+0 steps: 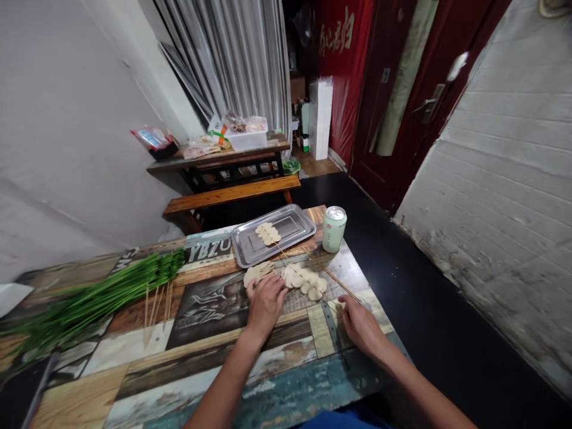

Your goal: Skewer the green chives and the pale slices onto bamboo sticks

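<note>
Tabletop (179, 357): left hand (266, 304) palm-down on slices (304, 280), right hand (360, 325) pinching skewer (339, 281).

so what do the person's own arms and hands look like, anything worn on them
Both arms are bare from the lower edge of the head view up to the fingers: no sleeves, gloves, watch, rings or bands show. The left hand and right hand have short, plain fingernails as far as the blur lets one tell. A strip of blue cloth shows between the forearms at the bottom edge.
</note>
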